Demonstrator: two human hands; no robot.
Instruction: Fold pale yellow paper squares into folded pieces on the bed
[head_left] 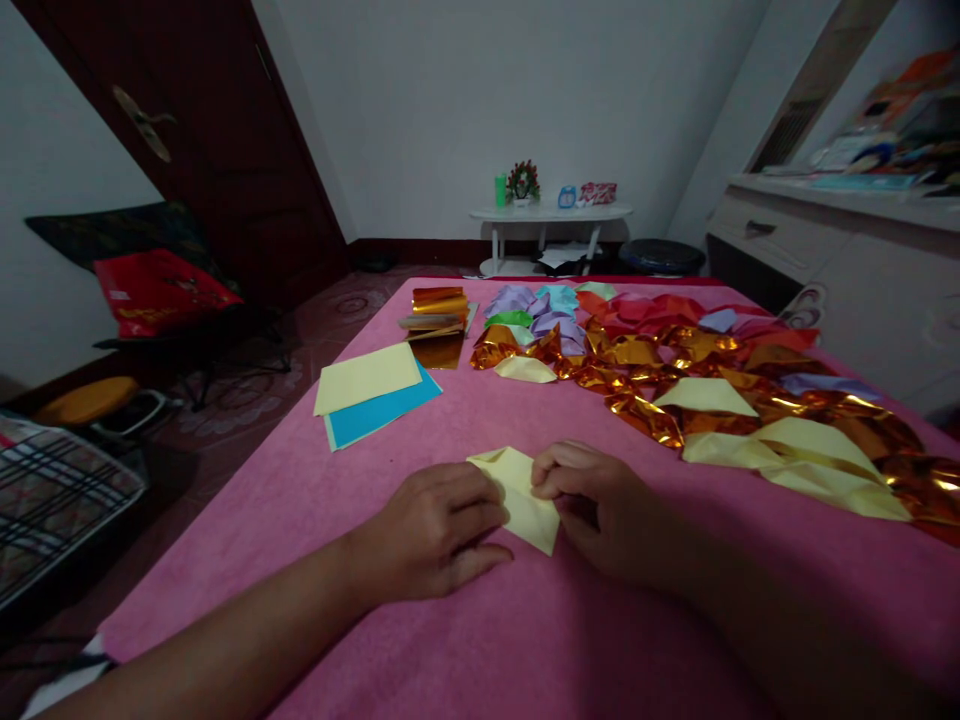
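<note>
Yellow paper (527, 508) has pink cloth (457, 425) beyond its edges.

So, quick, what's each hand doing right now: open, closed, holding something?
Left hand: open, loosely bent over the left side of the folded yellow paper.
Right hand: curled at its right side; whether it pinches can't be told.

The folded paper (526, 508) is pale yellow, the cloth (480, 640) pink, and the loose sheets (367, 380) pale yellow and bright blue. The finished-looking pieces (705, 396) mix shiny gold, pale yellow, lilac, red, green and light blue. The bag (161, 292) is red with yellow print.
</note>
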